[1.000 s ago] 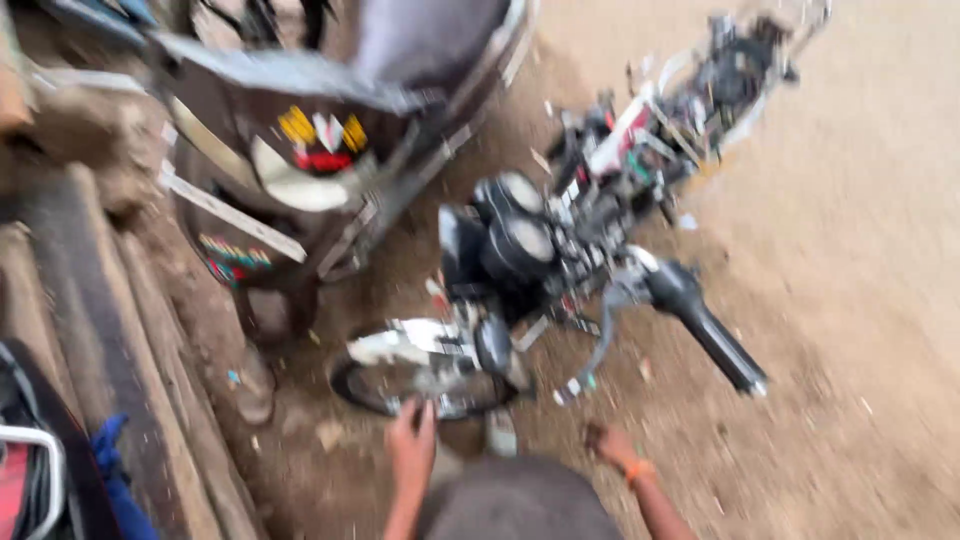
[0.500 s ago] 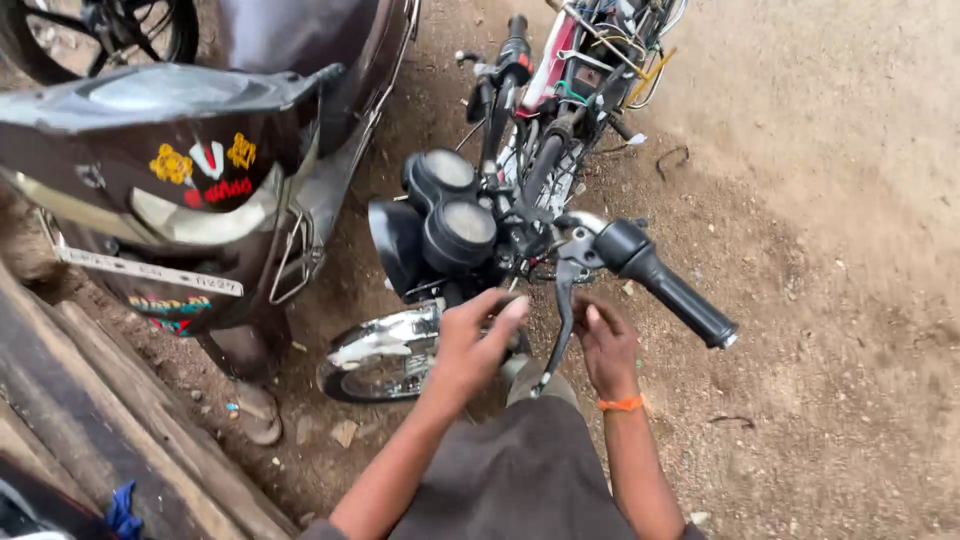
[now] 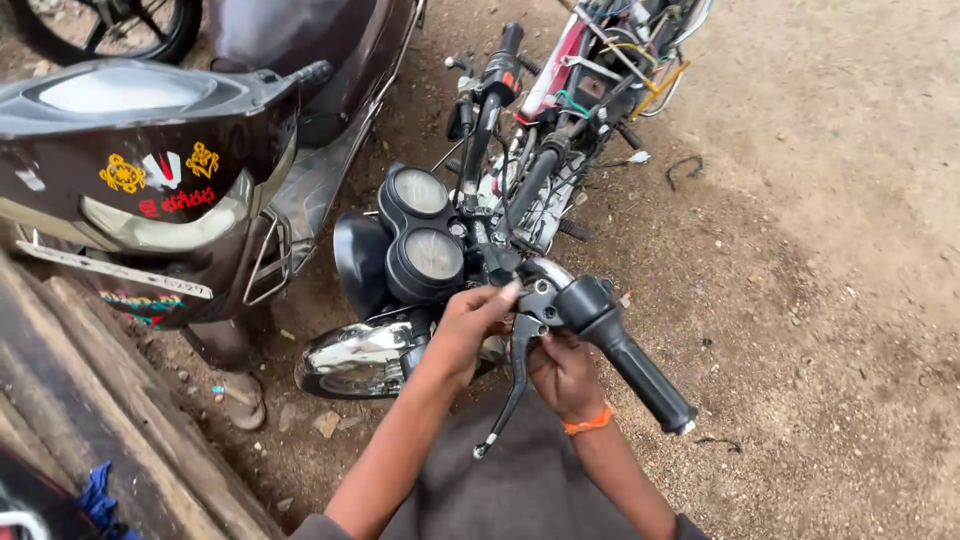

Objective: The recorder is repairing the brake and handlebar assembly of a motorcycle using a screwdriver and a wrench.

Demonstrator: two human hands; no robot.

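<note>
Crouching over a motorcycle, the person pinches the lever mount (image 3: 532,303) with the left hand (image 3: 470,325); the right hand (image 3: 562,372) cups beneath, its grip unclear, beside the brake lever (image 3: 510,385).

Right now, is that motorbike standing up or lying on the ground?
Standing up. The motorbike has its handlebar grip and twin gauges raised above the dirt, and its front fender sits over the wheel.

Right hand (image 3: 563,372) fingertips hidden behind the grey metal brake lever (image 3: 510,385); grasp can't be told. Left hand (image 3: 470,325) covers the lever mount. Dark brown scooter (image 3: 150,190) cut off by top and left edges. Red-and-white motorcycle frame (image 3: 575,70) cut off at top. Chrome front mudguard (image 3: 365,355) partly hidden by the forearm.
</note>
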